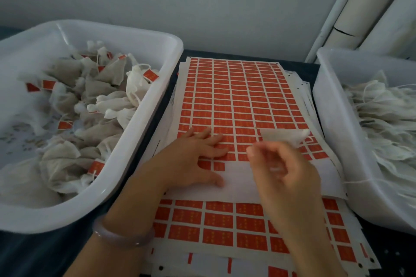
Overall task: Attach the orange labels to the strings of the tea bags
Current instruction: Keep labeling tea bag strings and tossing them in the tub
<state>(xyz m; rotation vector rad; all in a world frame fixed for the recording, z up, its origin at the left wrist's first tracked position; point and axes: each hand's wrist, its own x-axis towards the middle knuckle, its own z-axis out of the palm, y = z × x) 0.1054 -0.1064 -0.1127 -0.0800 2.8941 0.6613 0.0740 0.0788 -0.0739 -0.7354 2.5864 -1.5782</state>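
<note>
A sheet of orange labels lies on a stack of sheets between two tubs; its near rows are peeled to bare white backing. My left hand rests flat on the sheet, fingers straight on the last orange rows and thumb on the bare backing. My right hand is blurred, with curled fingers. It holds a white tea bag just above the sheet's right side. The bag's string is too blurred to make out.
A white tub on the left holds several filled tea bags with orange labels on them. Another white tub on the right holds unlabelled bags with loose strings. More label sheets lie under my wrists. A wall stands close behind.
</note>
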